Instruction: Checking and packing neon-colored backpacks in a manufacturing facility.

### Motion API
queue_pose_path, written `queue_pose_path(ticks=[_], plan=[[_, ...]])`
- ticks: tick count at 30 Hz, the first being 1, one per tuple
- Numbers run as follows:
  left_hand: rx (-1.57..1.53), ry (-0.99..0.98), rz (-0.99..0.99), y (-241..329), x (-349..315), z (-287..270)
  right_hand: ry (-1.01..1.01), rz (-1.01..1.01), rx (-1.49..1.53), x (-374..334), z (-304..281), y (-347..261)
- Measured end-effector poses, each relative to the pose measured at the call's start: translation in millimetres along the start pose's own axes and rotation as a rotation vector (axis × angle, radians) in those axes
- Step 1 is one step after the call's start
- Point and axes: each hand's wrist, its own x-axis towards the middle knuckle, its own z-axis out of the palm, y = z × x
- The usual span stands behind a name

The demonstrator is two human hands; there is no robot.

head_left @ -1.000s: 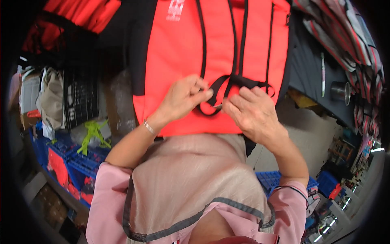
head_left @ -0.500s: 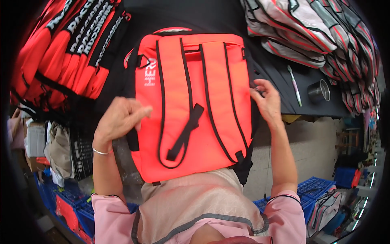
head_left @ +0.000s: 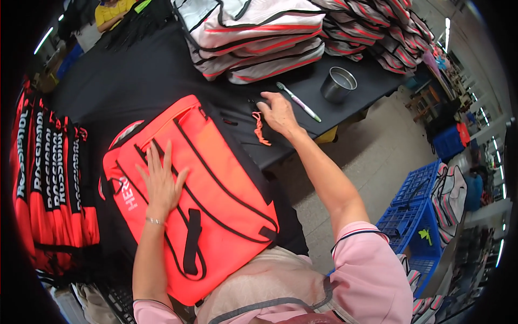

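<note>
A bright coral-red backpack lies tilted on the black-covered table, its strap side up and its lower end against my apron. My left hand rests flat on the shoulder straps, fingers spread. Over the table to the right of the bag, my right hand has its fingers bent, with thumb and index finger apart. Right beside its fingertips lies a small bunch of orange cord with small black pieces at its upper end. A toothbrush and a metal cup are just beyond that hand.
Stacked grey-and-red bags fill the table's far side. Red bags with black bands stand in a row at left. Blue crates are on the floor at right. A person in yellow is at the far left.
The view has swung to the right. My left hand has come down flat onto the straps. My right hand has left the backpack's right edge and reached out to the orange cord.
</note>
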Motion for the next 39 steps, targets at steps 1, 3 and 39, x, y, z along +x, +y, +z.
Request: queue_pose_path(ticks=[1, 3, 39], plan=[[0.000, 0.006, 0.010, 2, -9, -1, 0.136, -0.104, -0.266, 0, -17, 8], [-0.048, -0.051, 0.069, 4, -25, -12, 0.325, -0.154, -0.642, 0, -48, 23], [-0.032, -0.047, 0.124, 28, -55, -29, 0.326, 0.075, -1.108, -15, -245, 40]])
